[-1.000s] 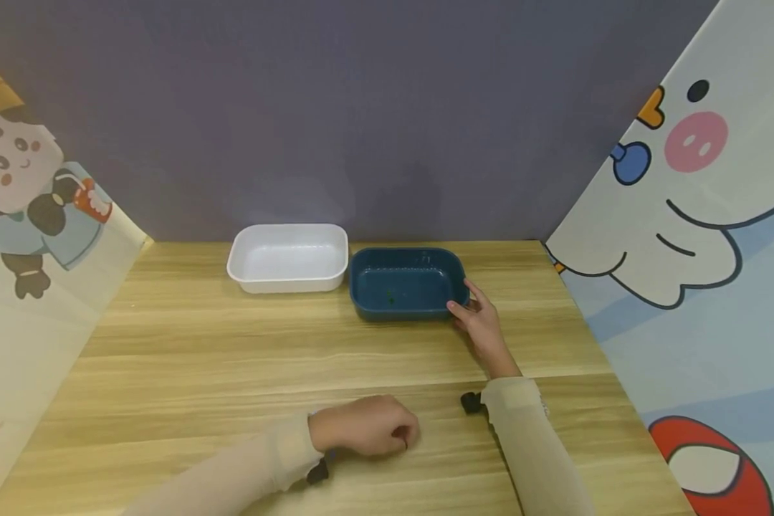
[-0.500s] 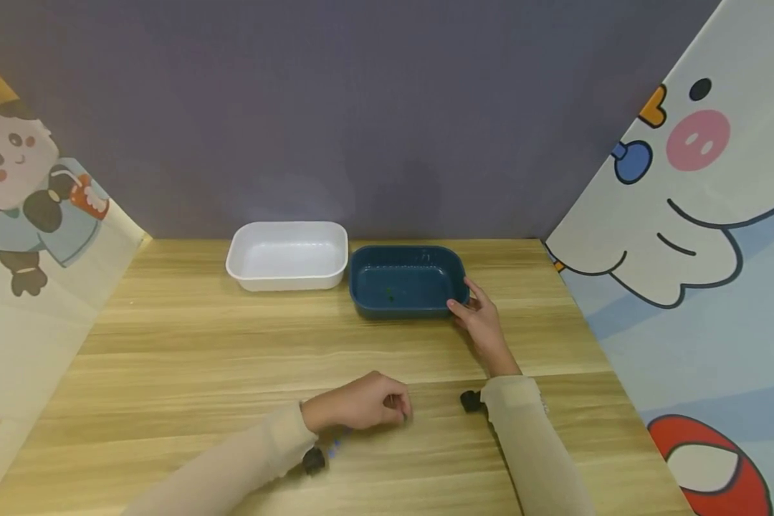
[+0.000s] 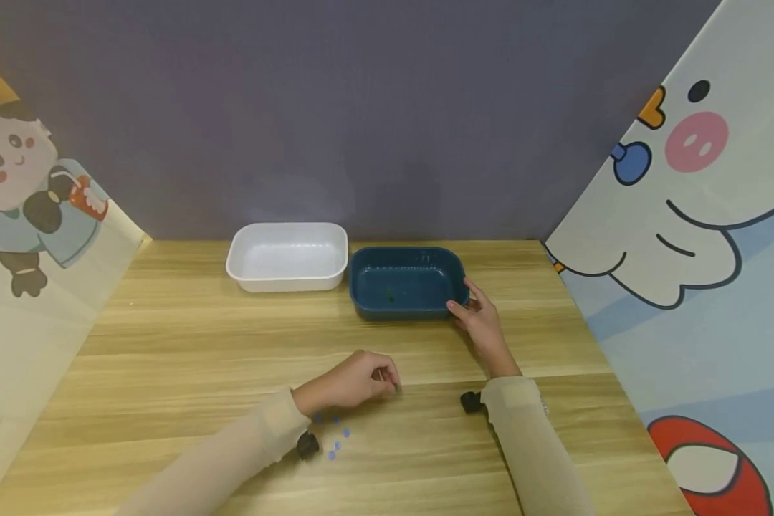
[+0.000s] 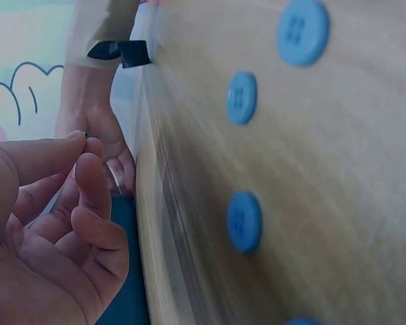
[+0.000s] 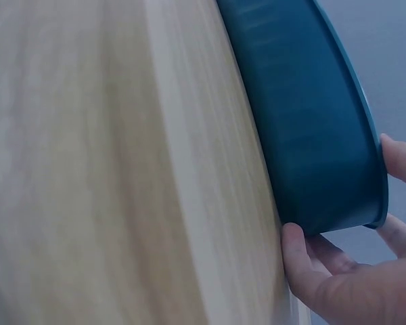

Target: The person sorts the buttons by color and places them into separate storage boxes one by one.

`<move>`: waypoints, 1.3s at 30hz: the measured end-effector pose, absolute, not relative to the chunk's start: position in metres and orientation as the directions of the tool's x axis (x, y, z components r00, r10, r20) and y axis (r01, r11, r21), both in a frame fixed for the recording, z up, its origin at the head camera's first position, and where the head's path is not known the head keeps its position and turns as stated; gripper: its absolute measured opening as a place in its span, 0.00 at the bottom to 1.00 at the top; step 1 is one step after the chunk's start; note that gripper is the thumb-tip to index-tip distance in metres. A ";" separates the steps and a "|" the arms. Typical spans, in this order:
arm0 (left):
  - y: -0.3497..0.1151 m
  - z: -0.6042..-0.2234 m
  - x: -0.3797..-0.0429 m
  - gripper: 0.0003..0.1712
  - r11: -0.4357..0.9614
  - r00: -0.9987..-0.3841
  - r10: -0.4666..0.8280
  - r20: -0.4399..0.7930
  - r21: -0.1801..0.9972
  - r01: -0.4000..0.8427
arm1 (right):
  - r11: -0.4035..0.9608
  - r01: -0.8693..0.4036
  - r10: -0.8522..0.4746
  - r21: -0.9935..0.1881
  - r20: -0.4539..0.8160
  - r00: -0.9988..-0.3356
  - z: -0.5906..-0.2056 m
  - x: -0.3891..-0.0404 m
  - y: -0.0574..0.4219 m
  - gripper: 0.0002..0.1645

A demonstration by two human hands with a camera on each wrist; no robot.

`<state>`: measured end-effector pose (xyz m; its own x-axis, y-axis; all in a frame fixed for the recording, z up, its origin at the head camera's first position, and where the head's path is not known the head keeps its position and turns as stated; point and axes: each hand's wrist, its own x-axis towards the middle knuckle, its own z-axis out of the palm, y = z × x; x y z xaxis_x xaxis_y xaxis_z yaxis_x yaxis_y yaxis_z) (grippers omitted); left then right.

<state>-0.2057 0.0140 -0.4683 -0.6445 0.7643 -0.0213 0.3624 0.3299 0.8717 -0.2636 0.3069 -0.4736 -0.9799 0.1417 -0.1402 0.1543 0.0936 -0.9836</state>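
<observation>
My left hand (image 3: 355, 380) is raised over the middle of the table, thumb and forefinger pinching a small dark green button (image 4: 86, 135); only its edge shows between the fingertips. Several blue buttons (image 3: 337, 446) lie loose on the wood beside the left wrist, their holes visible on one blue button (image 4: 243, 221) in the left wrist view. My right hand (image 3: 484, 328) grips the near right corner of a dark teal dish (image 3: 408, 314), thumb over the rim and fingers against the outer wall. Tiny green pieces (image 3: 390, 294) lie on the dish's floor.
A white dish (image 3: 288, 284) stands left of the teal one, close beside it. Both sit on the wooden table (image 3: 219, 344) near the grey back panel (image 3: 387, 122). Cartoon-printed side panels (image 3: 684, 215) border the table at left and right.
My left hand has lifted and moved forward and slightly left, pinching the green button. Blue buttons formerly under the wrist now show. My right hand and both dishes have stayed put.
</observation>
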 end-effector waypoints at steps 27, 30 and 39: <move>0.009 -0.464 -0.224 0.02 0.384 -0.724 0.689 -0.021 0.858 0.341 | 0.110 0.144 0.148 -0.983 -0.127 -0.981 -0.475 -0.265 0.309 0.46; 0.008 -0.463 -0.227 0.02 0.391 -0.732 0.681 -0.032 0.860 0.327 | 0.113 0.144 0.144 -0.983 -0.128 -0.981 -0.474 -0.265 0.309 0.45; 0.007 -0.460 -0.238 0.02 0.373 -0.758 0.652 -0.004 0.872 0.316 | 0.116 0.155 0.139 -0.981 -0.138 -0.981 -0.474 -0.263 0.309 0.45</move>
